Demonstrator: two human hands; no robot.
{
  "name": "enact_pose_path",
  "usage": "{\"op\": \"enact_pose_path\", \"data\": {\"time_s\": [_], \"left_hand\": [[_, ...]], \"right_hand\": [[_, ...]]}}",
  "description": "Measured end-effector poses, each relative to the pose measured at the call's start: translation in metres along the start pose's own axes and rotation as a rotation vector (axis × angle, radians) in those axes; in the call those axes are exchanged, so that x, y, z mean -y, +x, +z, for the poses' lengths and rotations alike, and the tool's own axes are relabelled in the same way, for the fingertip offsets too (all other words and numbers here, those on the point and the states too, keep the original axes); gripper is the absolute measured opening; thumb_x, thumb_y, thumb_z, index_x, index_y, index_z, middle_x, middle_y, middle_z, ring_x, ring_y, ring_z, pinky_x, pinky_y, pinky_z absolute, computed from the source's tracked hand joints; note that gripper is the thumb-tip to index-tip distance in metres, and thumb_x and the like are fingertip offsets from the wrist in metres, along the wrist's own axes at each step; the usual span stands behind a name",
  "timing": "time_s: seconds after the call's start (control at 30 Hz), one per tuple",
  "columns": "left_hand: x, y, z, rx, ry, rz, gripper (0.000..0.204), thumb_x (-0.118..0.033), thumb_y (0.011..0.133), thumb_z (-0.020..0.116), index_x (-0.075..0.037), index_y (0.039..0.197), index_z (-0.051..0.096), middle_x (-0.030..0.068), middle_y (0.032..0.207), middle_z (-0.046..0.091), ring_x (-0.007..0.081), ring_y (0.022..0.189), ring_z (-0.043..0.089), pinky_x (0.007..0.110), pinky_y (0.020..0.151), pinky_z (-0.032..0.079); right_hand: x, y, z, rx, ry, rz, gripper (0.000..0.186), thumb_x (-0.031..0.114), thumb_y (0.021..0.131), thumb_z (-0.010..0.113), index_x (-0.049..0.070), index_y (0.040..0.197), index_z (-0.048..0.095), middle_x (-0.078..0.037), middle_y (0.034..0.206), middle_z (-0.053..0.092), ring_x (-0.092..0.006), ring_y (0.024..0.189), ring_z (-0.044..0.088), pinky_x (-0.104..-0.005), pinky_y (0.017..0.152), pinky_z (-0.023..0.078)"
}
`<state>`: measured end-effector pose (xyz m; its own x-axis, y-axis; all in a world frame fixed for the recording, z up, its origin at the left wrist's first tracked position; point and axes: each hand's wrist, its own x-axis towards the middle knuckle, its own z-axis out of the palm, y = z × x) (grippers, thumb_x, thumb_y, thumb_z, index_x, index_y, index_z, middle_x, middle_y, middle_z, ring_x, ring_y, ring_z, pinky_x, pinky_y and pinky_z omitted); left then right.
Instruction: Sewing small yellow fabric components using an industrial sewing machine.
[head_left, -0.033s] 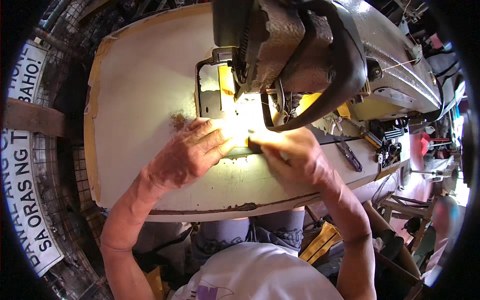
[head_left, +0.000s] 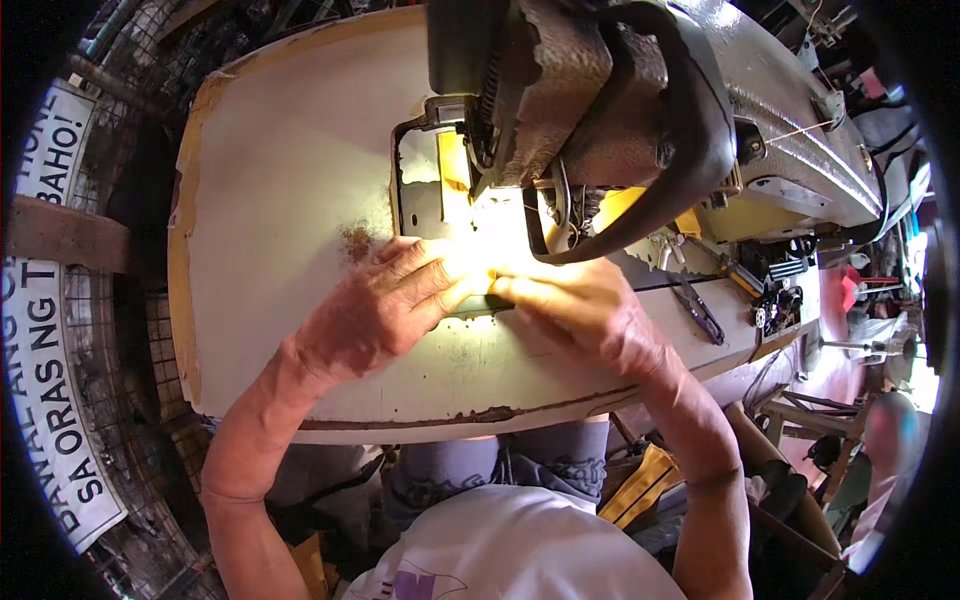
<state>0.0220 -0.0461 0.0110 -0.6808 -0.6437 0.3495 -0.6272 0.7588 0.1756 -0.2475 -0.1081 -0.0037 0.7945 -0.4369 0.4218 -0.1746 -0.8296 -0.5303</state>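
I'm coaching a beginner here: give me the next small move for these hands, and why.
Probably ease the left hand and right hand slightly forward together. Their fingers nearly meet over the white table, on the near side of the sewing machine head, so a joint push looks steadier than one hand's. Glare hides the spot between them, so that is tentative.

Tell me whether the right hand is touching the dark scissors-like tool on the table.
Apart: in the head view, a strip of pale tabletop shows between the right hand and the scissors-like tool.
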Motion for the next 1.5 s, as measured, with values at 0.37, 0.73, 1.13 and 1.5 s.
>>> {"op": "enact_pose_path", "data": {"time_s": [0.37, 0.73, 1.13, 1.5], "left_hand": [[0.004, 0.006, 0.000, -0.029, 0.079, -0.073, 0.027, -0.008, 0.085, 0.063, 0.005, 0.108, 0.070, 0.0139, 0.117, 0.067, 0.0296, 0.117, 0.061, 0.043, 0.103, 0.049], [0.004, 0.011, 0.003, -0.074, 0.031, -0.149, 0.031, -0.006, 0.085, 0.062, 0.004, 0.114, 0.067, 0.0137, 0.117, 0.066, 0.0291, 0.116, 0.062, 0.042, 0.103, 0.049], [0.008, 0.009, 0.003, -0.040, 0.053, -0.201, 0.034, -0.008, 0.083, 0.069, 0.000, 0.116, 0.068, 0.0109, 0.120, 0.065, 0.0291, 0.115, 0.061, 0.042, 0.101, 0.049], [0.025, 0.020, 0.007, -0.112, 0.045, -0.141, 0.030, -0.009, 0.086, 0.067, -0.004, 0.116, 0.069, 0.0068, 0.120, 0.066, 0.0233, 0.115, 0.062, 0.041, 0.104, 0.045]], "right_hand": [[0.021, 0.016, 0.001, 0.146, -0.166, 0.155, 0.048, 0.022, 0.088, 0.074, -0.001, 0.129, 0.065, -0.020, 0.125, 0.069, -0.0356, 0.100, 0.070, -0.0433, 0.086, 0.056], [0.020, 0.017, -0.001, 0.168, -0.153, 0.237, 0.051, 0.026, 0.089, 0.074, 0.001, 0.132, 0.064, -0.021, 0.119, 0.070, -0.0380, 0.102, 0.067, -0.0466, 0.091, 0.051], [0.013, -0.029, -0.019, -0.096, -0.390, 0.106, 0.051, 0.032, 0.081, 0.084, 0.011, 0.125, 0.070, -0.015, 0.124, 0.062, -0.0367, 0.116, 0.060, -0.0508, 0.099, 0.048], [-0.067, -0.094, -0.353, -0.441, -1.027, 0.505, 0.035, 0.022, 0.106, 0.056, 0.008, 0.138, 0.063, -0.012, 0.135, 0.065, -0.0234, 0.124, 0.063, -0.0356, 0.106, 0.049]]}}
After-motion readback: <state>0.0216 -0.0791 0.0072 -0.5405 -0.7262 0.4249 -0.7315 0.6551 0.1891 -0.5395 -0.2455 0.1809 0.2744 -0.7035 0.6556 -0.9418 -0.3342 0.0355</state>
